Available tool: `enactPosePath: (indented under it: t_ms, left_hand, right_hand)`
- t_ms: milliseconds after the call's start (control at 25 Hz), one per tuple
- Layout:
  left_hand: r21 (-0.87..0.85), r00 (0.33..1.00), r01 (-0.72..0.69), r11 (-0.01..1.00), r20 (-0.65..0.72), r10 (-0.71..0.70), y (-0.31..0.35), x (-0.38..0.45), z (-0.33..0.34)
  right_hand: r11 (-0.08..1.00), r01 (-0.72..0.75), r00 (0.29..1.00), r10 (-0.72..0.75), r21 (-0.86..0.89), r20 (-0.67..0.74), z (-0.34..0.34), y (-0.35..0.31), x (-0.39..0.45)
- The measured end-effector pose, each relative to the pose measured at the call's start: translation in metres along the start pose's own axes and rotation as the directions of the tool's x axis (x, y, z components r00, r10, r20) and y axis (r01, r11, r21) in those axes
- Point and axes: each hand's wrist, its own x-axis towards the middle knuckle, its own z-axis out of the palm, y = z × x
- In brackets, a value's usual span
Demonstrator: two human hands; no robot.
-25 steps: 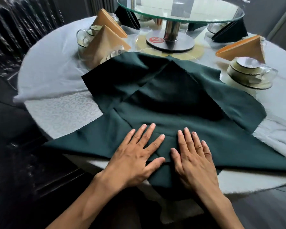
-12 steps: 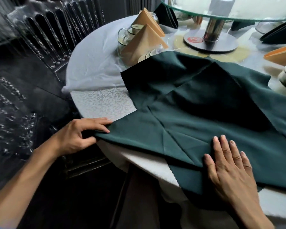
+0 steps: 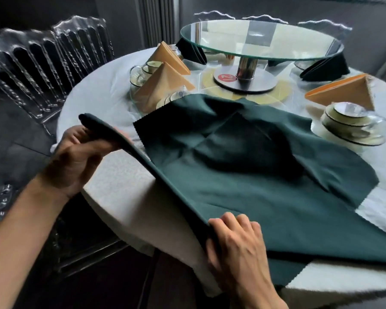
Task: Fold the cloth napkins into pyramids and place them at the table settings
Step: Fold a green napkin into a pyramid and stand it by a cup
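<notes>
Both hands are now gripping the green napkin (image 3: 265,179) along its left folded edge, where a second ago they were lying flat and side by side on it, pressing a crease. The left hand (image 3: 76,157), which half a second ago was only reaching the far left corner, is now pinching that corner between thumb and fingers and raising it off the table (image 3: 120,188); the right hand (image 3: 234,244) is curling its fingers over the near end of the same edge at the table's rim. This is reading as the smoothing being over and the next fold starting, likely a carry of the left side across the middle. The napkin is lying on the near part of the table, its far edge touching the nearest orange pyramid (image 3: 163,85) and a near corner hanging over the rim. The raised edge is running diagonally from far left to near centre, and the cloth's long axis is stretching from that lifted corner toward the lower right.
</notes>
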Motion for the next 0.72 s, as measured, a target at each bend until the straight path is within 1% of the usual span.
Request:
enactPosePath:
  t_ms: [80,120,160,240,280,320,360,440,480,520,560,600,640,680,720]
  left_hand:
    - [-0.019,0.999,0.021,1.000,0.035,-0.020,0.009,0.021,0.024]
    - [-0.001,0.996,0.065,0.998,0.054,-0.065,0.007,0.033,0.037]
    - [0.034,0.988,0.141,0.989,0.065,-0.143,0.001,0.046,0.050]
    - [0.154,0.952,0.285,0.946,0.066,-0.298,-0.021,0.070,0.074]
    - [0.250,0.938,0.317,0.915,0.058,-0.341,-0.035,0.080,0.085]
    - [0.337,0.928,0.338,0.879,0.035,-0.370,-0.048,0.087,0.093]
    - [0.392,0.922,0.353,0.850,0.011,-0.388,-0.061,0.093,0.100]
    - [0.431,0.930,0.337,0.837,-0.012,-0.368,-0.078,0.100,0.109]
    - [0.468,0.946,0.294,0.833,-0.019,-0.323,-0.084,0.104,0.113]
    - [0.537,0.961,0.248,0.806,-0.028,-0.277,-0.089,0.106,0.117]
    - [0.620,0.971,0.202,0.758,-0.026,-0.237,-0.091,0.108,0.121]
    - [0.690,0.976,0.175,0.702,-0.027,-0.217,-0.094,0.110,0.122]
    - [0.722,0.977,0.172,0.670,-0.036,-0.212,-0.097,0.112,0.124]
    - [0.723,0.975,0.179,0.668,-0.039,-0.220,-0.099,0.113,0.126]
    - [0.704,0.974,0.183,0.686,-0.034,-0.224,-0.101,0.114,0.127]
  right_hand:
    - [0.991,-0.057,0.998,0.059,0.122,-0.012,-0.005,0.001,-0.007]
    - [0.978,-0.099,0.995,0.096,0.184,0.024,-0.008,0.000,-0.012]
    - [0.964,-0.143,0.989,0.133,0.224,0.059,-0.011,-0.001,-0.017]
    - [0.914,-0.259,0.963,0.219,0.311,0.159,-0.013,0.000,-0.020]
    - [0.897,-0.304,0.948,0.252,0.320,0.195,-0.014,0.003,-0.021]
    - [0.906,-0.310,0.947,0.266,0.290,0.180,-0.014,0.006,-0.022]
    - [0.930,-0.277,0.959,0.254,0.242,0.125,-0.017,0.008,-0.021]
    - [0.976,-0.157,0.981,0.171,0.148,-0.088,-0.019,0.014,-0.019]
    - [0.989,-0.096,0.973,0.117,0.113,-0.197,-0.017,0.017,-0.020]
    - [0.994,-0.044,0.963,0.070,0.103,-0.259,-0.015,0.018,-0.021]
    - [0.996,0.009,0.956,0.017,0.086,-0.294,-0.012,0.019,-0.022]
    - [0.997,0.048,0.960,-0.029,0.061,-0.278,-0.006,0.021,-0.025]
    - [0.997,0.078,0.969,-0.071,0.019,-0.238,0.001,0.024,-0.028]
    - [0.995,0.096,0.981,-0.097,-0.015,-0.165,0.007,0.025,-0.032]
    - [0.994,0.101,0.991,-0.105,-0.044,-0.081,0.013,0.026,-0.036]
